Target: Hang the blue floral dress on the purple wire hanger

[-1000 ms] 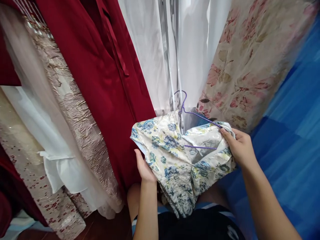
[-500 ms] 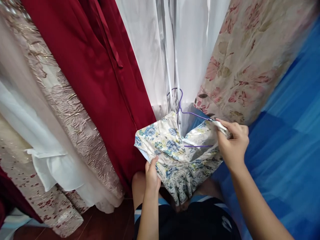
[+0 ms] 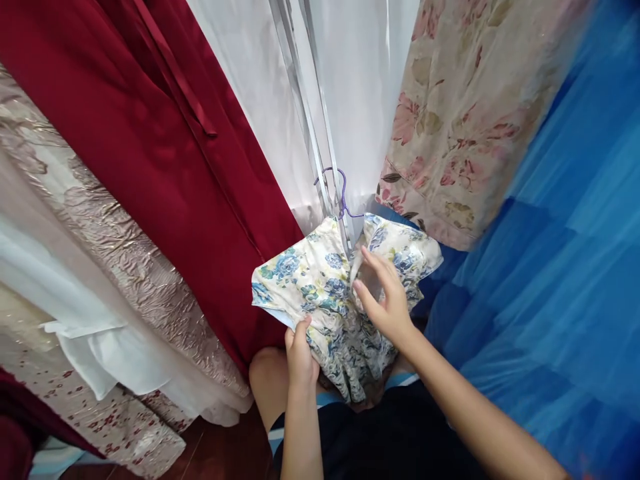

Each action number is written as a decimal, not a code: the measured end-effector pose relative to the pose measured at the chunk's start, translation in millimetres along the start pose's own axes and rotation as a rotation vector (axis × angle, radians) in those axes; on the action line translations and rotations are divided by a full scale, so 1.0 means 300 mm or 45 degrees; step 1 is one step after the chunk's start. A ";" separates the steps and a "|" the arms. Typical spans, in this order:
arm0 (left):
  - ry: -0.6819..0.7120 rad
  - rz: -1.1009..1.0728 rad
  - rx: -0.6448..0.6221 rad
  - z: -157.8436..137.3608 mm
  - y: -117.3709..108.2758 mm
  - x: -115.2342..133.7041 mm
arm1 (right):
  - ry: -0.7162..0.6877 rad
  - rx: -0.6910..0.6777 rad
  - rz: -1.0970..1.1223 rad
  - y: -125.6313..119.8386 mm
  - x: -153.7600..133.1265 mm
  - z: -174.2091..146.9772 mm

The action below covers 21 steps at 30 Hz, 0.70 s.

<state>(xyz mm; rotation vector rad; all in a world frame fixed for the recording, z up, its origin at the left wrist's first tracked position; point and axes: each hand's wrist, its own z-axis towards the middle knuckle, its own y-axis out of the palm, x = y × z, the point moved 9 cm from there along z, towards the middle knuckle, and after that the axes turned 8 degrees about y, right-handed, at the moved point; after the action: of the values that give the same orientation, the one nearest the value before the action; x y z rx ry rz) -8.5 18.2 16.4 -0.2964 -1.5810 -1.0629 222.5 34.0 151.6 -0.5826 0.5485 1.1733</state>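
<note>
A cream dress with blue and yellow flowers [image 3: 330, 280] hangs in front of me on a purple hanger [image 3: 344, 193], its V neckline facing up and its lower part gathered in folds. My left hand [image 3: 301, 357] pinches the side of the dress just under the left sleeve, thumb on top. At the neckline is my right hand [image 3: 387, 303], thumb and fingers spread apart, close to the inner edge of the right half. Both shoulders of the dress sit over the hanger, so most of the hanger is hidden.
Hanging clothes surround me: a dark red gown [image 3: 165, 160] to the left, white fabric [image 3: 355, 100] with long pale straps [image 3: 310, 113] ahead, a pink-flowered beige dress [image 3: 440, 133] and blue tulle [image 3: 530, 267] to the right. Reddish-brown floor [image 3: 225, 447] shows at lower left.
My right hand has let go of the dress's right shoulder and moved left to the neckline. That shoulder now lies over the hanger arm. My left hand keeps its hold.
</note>
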 end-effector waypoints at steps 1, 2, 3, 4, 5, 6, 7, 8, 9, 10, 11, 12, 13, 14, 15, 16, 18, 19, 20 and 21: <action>-0.023 -0.031 0.014 -0.001 -0.004 -0.009 | 0.051 0.045 0.030 -0.015 0.029 -0.063; -0.044 -0.059 0.023 -0.002 -0.005 -0.015 | 0.133 0.119 0.046 -0.034 0.071 -0.132; -0.058 -0.078 0.027 -0.004 -0.005 -0.019 | 0.236 0.202 0.063 -0.053 0.124 -0.202; -0.063 -0.085 0.026 -0.004 -0.003 -0.021 | 0.379 0.225 0.077 -0.054 0.189 -0.269; -0.061 -0.082 0.024 -0.005 -0.001 -0.021 | 0.512 0.128 0.097 -0.026 0.251 -0.324; -0.057 -0.074 0.024 -0.005 0.001 -0.021 | 0.619 -0.011 0.121 0.015 0.304 -0.368; -0.053 -0.062 0.026 -0.006 0.001 -0.022 | 0.715 -0.130 0.140 0.051 0.348 -0.401; -0.048 -0.048 0.031 -0.007 0.000 -0.023 | 0.786 -0.221 0.151 0.081 0.382 -0.421; -0.045 -0.032 0.039 -0.008 -0.003 -0.025 | 0.838 -0.269 0.148 0.100 0.406 -0.425; -0.046 -0.014 0.045 -0.009 -0.007 -0.027 | 0.876 -0.277 0.125 0.109 0.424 -0.417; -0.048 0.005 0.051 -0.011 -0.012 -0.028 | 0.900 -0.267 0.084 0.111 0.436 -0.399; -0.048 0.020 0.054 -0.012 -0.016 -0.028 | 0.909 -0.258 0.033 0.113 0.442 -0.377; -0.048 0.028 0.054 -0.012 -0.019 -0.027 | 0.908 -0.256 -0.015 0.116 0.445 -0.354; -0.048 0.028 0.049 -0.012 -0.020 -0.024 | 0.899 -0.262 -0.050 0.122 0.445 -0.332; -0.050 0.024 0.045 -0.011 -0.021 -0.022 | 0.886 -0.270 -0.066 0.130 0.444 -0.314; -0.052 0.018 0.044 -0.010 -0.023 -0.019 | 0.871 -0.280 -0.065 0.139 0.442 -0.301; -0.056 0.013 0.050 -0.007 -0.029 -0.015 | 0.848 -0.301 -0.035 0.161 0.440 -0.290; -0.060 0.015 0.052 -0.005 -0.032 -0.015 | 0.843 -0.302 -0.020 0.170 0.441 -0.291; -0.062 0.019 0.051 -0.003 -0.035 -0.015 | 0.843 -0.295 -0.009 0.175 0.442 -0.293; -0.062 0.021 0.046 -0.002 -0.038 -0.015 | 0.845 -0.285 0.000 0.178 0.443 -0.297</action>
<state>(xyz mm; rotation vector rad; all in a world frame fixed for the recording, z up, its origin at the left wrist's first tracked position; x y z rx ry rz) -14.5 13.0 7.2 -0.3120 -1.6369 -1.0203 202.4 79.0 -9.7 -1.1805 0.9826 1.0345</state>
